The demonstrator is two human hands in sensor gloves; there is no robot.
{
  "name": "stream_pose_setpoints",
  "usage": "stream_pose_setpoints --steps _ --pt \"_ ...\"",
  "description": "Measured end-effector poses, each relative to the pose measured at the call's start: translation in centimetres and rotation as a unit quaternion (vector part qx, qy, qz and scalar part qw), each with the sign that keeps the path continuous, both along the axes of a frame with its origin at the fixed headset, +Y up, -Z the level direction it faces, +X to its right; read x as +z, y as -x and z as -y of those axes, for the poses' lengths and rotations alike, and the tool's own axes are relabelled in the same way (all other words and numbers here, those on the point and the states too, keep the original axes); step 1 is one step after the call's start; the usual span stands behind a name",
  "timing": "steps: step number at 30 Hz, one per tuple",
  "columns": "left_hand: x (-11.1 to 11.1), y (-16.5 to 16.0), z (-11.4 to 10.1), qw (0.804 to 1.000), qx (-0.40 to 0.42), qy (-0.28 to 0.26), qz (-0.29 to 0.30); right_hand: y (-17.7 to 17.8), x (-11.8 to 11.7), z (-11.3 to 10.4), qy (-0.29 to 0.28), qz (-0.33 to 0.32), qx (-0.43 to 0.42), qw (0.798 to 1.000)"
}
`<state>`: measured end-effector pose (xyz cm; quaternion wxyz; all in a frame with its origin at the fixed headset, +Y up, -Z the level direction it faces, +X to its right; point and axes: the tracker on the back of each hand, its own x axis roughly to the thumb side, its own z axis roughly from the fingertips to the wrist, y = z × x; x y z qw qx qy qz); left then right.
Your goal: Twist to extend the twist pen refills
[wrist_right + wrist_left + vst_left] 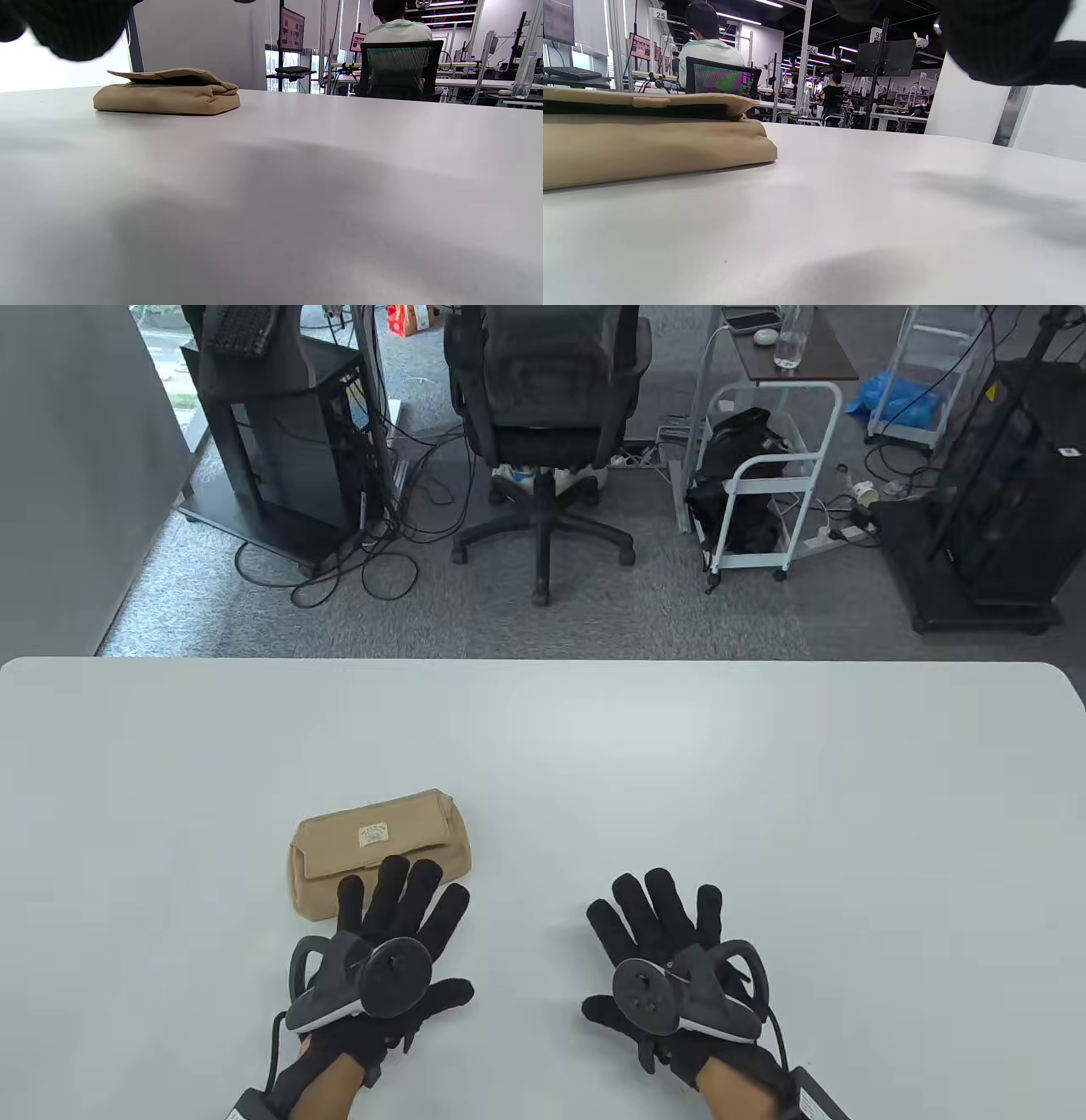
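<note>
Tan fabric, folded over into one soft pouch (pixel 379 853), lies on the white table (pixel 764 780) near its front edge, flap shut over its top and a small pale label (pixel 372 835) sewn on the flap. Two black-gloved hands rest palm-down on the table, each with one grey tracker strapped across its back. The left hand (pixel 386 963) lies with fingers spread and straight, gripping nothing; its fingertips (pixel 393 869) overlap the near edge of the pouch in the table view, though whether they press on it cannot be told. The right hand (pixel 670 963) lies flat and spread as well, holding nothing, well apart from the pouch on bare tabletop. No pen shows in any view; if any lie inside the pouch, they are hidden. From the left wrist view the pouch (pixel 645 135) fills the left side, its flap slightly lifted at the seam. Beyond the table stands one black office chair (pixel 547 415).
</note>
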<state>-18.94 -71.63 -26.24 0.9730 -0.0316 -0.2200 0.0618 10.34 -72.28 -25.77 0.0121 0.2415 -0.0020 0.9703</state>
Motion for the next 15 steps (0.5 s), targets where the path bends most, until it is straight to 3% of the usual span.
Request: stream_pose_setpoints --steps 15 --pt "-0.06 0.02 0.1 1.0 -0.001 0.007 -0.002 -0.14 -0.12 -0.04 0.006 0.004 -0.005 1.0"
